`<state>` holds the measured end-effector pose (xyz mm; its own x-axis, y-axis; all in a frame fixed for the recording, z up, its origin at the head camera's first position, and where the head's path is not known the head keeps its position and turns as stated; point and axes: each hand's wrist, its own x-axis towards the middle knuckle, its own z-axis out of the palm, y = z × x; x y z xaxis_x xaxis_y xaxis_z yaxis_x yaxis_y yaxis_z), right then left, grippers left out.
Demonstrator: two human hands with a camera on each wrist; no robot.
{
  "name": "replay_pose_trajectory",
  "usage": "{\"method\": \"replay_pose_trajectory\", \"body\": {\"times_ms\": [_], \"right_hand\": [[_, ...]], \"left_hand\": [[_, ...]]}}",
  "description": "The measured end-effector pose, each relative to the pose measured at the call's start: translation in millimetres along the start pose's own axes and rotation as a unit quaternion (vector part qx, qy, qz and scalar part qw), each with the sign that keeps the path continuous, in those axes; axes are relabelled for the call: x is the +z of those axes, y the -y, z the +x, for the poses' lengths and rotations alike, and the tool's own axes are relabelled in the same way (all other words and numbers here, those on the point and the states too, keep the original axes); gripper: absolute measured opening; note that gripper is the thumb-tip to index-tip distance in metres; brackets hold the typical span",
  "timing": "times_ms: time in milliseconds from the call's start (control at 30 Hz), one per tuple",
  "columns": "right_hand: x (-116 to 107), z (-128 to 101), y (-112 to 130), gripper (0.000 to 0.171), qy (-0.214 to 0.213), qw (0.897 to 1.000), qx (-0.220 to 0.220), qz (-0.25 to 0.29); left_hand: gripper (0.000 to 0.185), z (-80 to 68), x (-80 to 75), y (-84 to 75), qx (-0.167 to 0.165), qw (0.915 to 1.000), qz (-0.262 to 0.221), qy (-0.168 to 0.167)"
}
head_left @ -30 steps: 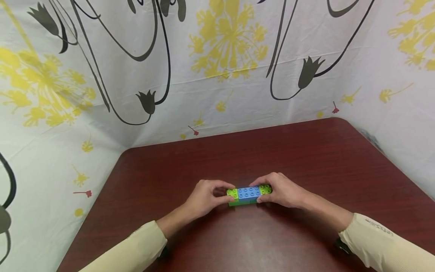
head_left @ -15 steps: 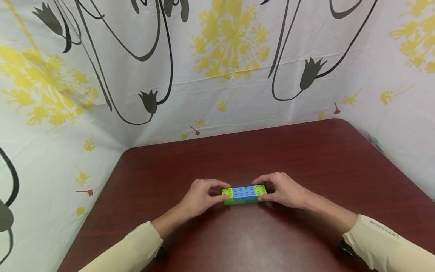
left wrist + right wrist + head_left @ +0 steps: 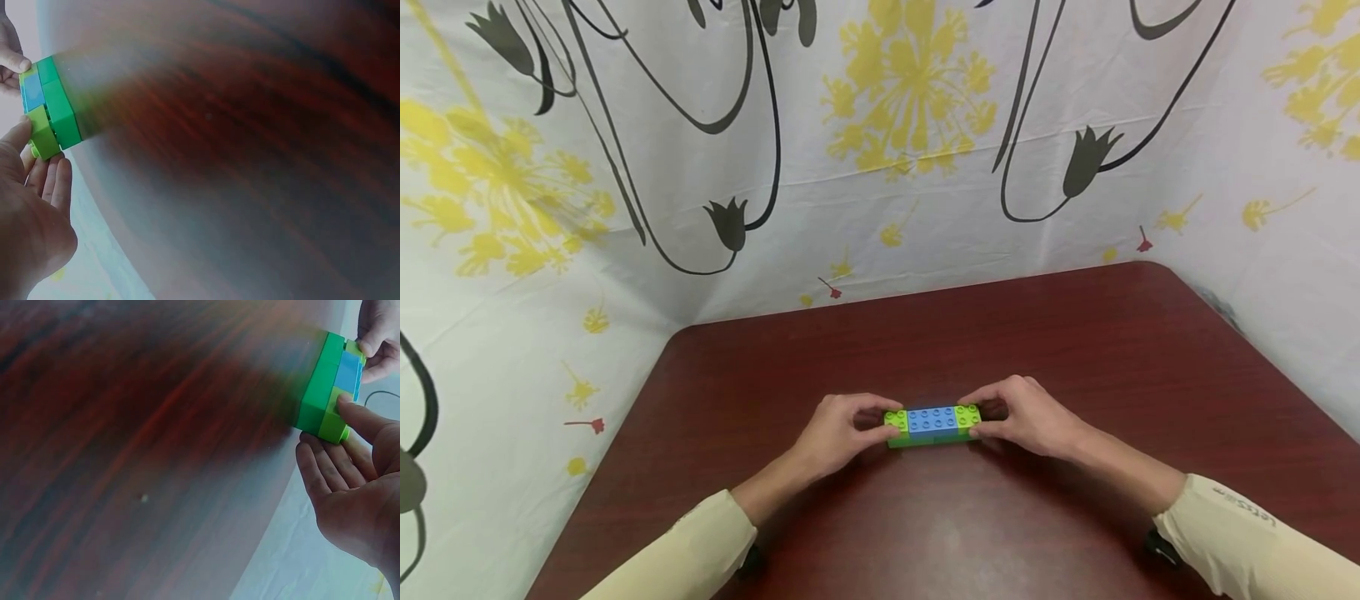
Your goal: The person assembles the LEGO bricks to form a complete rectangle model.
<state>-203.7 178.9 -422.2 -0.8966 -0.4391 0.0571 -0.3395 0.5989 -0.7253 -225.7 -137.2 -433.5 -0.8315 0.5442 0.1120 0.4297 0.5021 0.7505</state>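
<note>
On the bench (image 3: 1075,333), we see the left hand (image 3: 835,433) pinching the brick block (image 3: 932,426) at 9 o'clock, the right hand (image 3: 1030,417) pinching it at 3 o'clock.

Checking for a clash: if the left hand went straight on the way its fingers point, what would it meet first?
The left hand already grips the brick block; past it, probably the right hand at the other end.

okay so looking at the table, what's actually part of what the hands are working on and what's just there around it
In hand:
brick stack, blue and lime bricks on green ones
left hand, pinching its left end
right hand, pinching its right end

Just there:
red-brown table
flower-print cloth behind it
</note>
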Motion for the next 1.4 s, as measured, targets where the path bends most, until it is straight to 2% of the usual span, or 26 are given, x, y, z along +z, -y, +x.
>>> {"method": "replay_pose_trajectory", "body": {"times_ms": [600, 867, 1133, 1400], "right_hand": [[-2.1, -0.3, -3.9, 0.036, 0.003, 1.000, -0.014, 0.004], [-1.3, -1.4, -3.3, 0.036, 0.006, 1.000, -0.012, 0.007], [-0.7, -1.4, -3.1, 0.037, 0.003, 1.000, -0.011, 0.001], [-1.0, -0.5, -4.9, 0.038, 0.006, 1.000, -0.001, 0.003]], "left_hand": [[0.033, -0.9, 1.5, -1.2, -0.012, 0.9999, 0.005, -0.003], [0.034, -0.1, 1.4, -1.1, -0.006, 0.9999, 0.013, 0.001], [0.034, -1.3, 4.9, 1.1, -0.034, 0.9994, -0.004, -0.005], [0.035, -0.4, 6.4, 0.6, -0.037, 0.9993, -0.006, -0.007]]}}
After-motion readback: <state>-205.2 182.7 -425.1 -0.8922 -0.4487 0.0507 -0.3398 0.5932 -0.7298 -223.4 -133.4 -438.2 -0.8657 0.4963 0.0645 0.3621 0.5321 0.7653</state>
